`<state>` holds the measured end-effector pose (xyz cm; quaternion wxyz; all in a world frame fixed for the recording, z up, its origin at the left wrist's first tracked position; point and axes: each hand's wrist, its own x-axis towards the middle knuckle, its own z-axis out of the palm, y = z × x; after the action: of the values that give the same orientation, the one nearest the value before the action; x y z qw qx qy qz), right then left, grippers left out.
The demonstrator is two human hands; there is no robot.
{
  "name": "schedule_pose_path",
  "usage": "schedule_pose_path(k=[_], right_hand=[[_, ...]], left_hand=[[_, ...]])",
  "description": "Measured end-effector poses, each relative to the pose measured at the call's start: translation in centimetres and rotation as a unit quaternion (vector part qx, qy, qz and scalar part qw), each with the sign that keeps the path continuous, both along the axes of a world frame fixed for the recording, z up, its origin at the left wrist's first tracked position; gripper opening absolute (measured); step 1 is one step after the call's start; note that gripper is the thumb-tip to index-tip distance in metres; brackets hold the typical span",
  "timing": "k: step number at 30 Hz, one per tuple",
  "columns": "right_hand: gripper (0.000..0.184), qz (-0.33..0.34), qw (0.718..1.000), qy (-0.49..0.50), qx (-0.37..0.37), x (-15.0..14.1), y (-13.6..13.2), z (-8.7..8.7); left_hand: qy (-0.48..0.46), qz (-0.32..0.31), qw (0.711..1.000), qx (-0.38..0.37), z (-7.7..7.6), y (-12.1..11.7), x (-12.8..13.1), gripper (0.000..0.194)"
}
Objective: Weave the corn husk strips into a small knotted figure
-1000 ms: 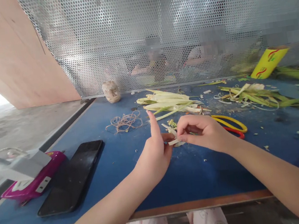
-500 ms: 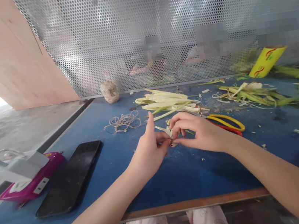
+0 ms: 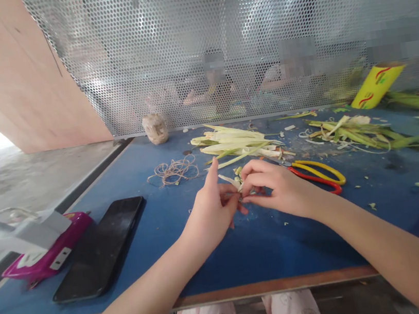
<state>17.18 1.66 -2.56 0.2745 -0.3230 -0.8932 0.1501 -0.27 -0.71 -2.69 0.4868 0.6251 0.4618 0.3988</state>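
Over the middle of the blue table, my left hand (image 3: 212, 207) and my right hand (image 3: 276, 186) meet at the fingertips. Between them they pinch a small pale strip of corn husk (image 3: 229, 179), mostly hidden by the fingers. My left thumb points up, while the other left fingers are curled. Just past the hands lies a pile of pale husk leaves (image 3: 234, 143). Scissors (image 3: 319, 175) with yellow and red handles rest beside my right hand. To the left of the pile is a loose tangle of thin twine (image 3: 174, 171).
A black phone (image 3: 101, 250) and a purple power strip (image 3: 51, 252) with a charger lie at left. A wrapped roll (image 3: 155, 129) stands at the back. Green husks (image 3: 357, 131) and a yellow tube (image 3: 377, 85) are at right. A perforated metal screen (image 3: 196, 34) closes the far edge; people sit behind it.
My right fingers have drawn closer together at the strip, and some left fingertips now show beneath it. The whole view has shifted slightly; the things on the table lie as before.
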Motion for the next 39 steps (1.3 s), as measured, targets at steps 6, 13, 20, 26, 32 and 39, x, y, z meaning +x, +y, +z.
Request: schedule_pose_path(k=[6,13,20,26,32,39], right_hand=[[0.015,0.016,0.998,0.056,-0.006,-0.1,-0.4,0.3],[0.011,0.013,0.998,0.051,0.044,0.0,0.0,-0.1],[0.012,0.019,0.995,0.078,0.053,-0.5,-0.4,-0.6],[0.019,-0.052,0.976,0.161,0.133,-0.2,-1.1,0.1],[0.012,-0.083,0.988,0.083,-0.1,-0.6,-0.8,-0.5],[0.007,-0.068,0.944,0.185,-0.264,-1.4,-0.4,-0.7]], left_hand=[[-0.007,-0.001,1.0,0.01,0.0,0.2,-0.3,0.087],[-0.067,0.001,0.997,-0.032,0.7,0.1,0.0,0.09],[-0.133,0.028,0.989,-0.062,1.1,0.2,0.2,0.089],[-0.188,0.07,0.978,-0.054,1.3,0.5,0.2,0.084],[-0.242,0.068,0.968,-0.014,1.5,0.4,0.2,0.082],[-0.253,0.031,0.967,-0.001,1.7,0.0,0.4,0.084]])
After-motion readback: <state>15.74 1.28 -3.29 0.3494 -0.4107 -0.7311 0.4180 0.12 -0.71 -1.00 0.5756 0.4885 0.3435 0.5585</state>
